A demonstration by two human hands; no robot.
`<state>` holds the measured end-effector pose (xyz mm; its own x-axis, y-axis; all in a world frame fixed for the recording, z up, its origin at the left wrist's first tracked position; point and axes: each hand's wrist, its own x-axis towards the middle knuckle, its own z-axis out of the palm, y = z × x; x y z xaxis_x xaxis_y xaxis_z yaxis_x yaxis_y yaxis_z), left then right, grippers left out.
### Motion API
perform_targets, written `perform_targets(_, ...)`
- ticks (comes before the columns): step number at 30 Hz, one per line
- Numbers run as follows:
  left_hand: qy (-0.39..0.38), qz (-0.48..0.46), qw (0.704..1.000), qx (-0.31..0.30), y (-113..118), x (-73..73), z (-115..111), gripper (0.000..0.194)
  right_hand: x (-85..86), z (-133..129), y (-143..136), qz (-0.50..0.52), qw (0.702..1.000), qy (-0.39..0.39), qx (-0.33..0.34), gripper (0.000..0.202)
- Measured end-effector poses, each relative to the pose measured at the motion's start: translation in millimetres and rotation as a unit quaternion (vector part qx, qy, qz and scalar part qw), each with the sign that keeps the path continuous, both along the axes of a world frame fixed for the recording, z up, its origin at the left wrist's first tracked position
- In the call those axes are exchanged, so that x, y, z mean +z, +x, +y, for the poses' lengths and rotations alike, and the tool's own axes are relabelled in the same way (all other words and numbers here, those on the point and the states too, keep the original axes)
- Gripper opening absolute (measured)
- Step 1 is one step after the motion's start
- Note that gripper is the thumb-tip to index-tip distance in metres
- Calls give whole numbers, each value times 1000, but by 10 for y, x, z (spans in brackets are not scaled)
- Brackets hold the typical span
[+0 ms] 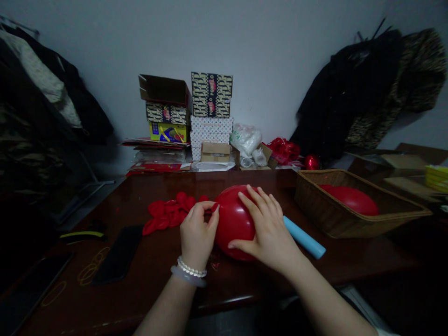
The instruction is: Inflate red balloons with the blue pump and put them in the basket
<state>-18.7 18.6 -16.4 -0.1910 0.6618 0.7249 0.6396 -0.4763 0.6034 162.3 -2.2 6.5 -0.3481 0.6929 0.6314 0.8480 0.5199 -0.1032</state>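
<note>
An inflated red balloon point(234, 224) is between my two hands, low over the brown table point(168, 284). My left hand point(200, 231) pinches the balloon's neck at its left side, thumb and forefinger pressed together. My right hand point(268, 228) lies spread against the balloon's right side. Behind my left hand is a pile of flat red balloons point(164, 214). A light blue tube point(304, 237) rests just right of my right hand, partly hidden by it. Small thin bands point(214, 265) lie under the balloon.
A wicker basket point(325, 224) at the right holds another red balloon point(353, 199). At left lie a black phone point(118, 254), yellow rubber bands point(91, 270), a yellow-black tool point(82, 234) and a dark flat device point(35, 289). Boxes point(212, 130) and plastic bags point(247, 140) stand along the back edge.
</note>
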Motion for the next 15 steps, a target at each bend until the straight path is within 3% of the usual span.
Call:
perform_targets(4, -25, -95, 995, -4, -44, -7, 57, 17, -106, -57, 131, 1, 999, -21, -24, 124)
perform_targets(8, -39, -168, 985, -28, -52, -43, 105, 21, -264, -20, 306, 55, 997, -6, -53, 133)
perform_targets(15, -62, -261, 957, -114, -5, -78, 142, 23, -460, 92, 451, 136, 988, -46, -64, 134)
